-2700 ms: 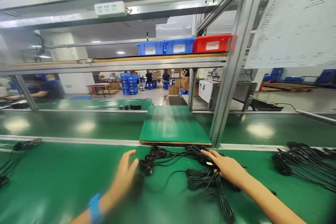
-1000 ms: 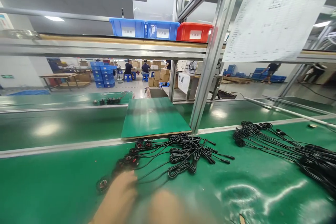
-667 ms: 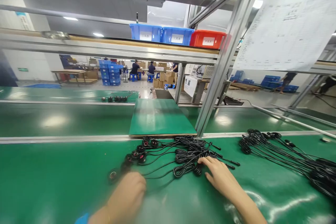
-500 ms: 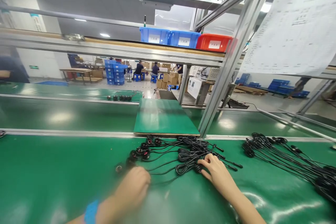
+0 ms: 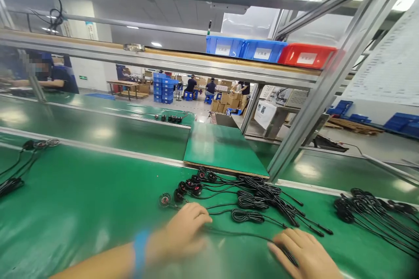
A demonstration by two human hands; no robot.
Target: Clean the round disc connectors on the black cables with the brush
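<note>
Several black cables lie side by side on the green work surface, with coiled middles and round dark ends to the left. My left hand, smeared by motion and with a blue wristband, is curled at the near side of this row. A black cable runs from its fingertips to my right hand. Under the right hand's bent fingers lies the dark bundled part of that cable. Just beyond my left hand is a round end piece with a metallic centre.
More cables lie in a pile at right and in a bunch at left. A green board bridges the surface behind the row. A metal post rises at right. Blue bins and a red bin stand on the shelf.
The view has turned left, bringing in the left bunch. My right hand has moved nearer and right, off the row, and a cable now stretches between both hands.
</note>
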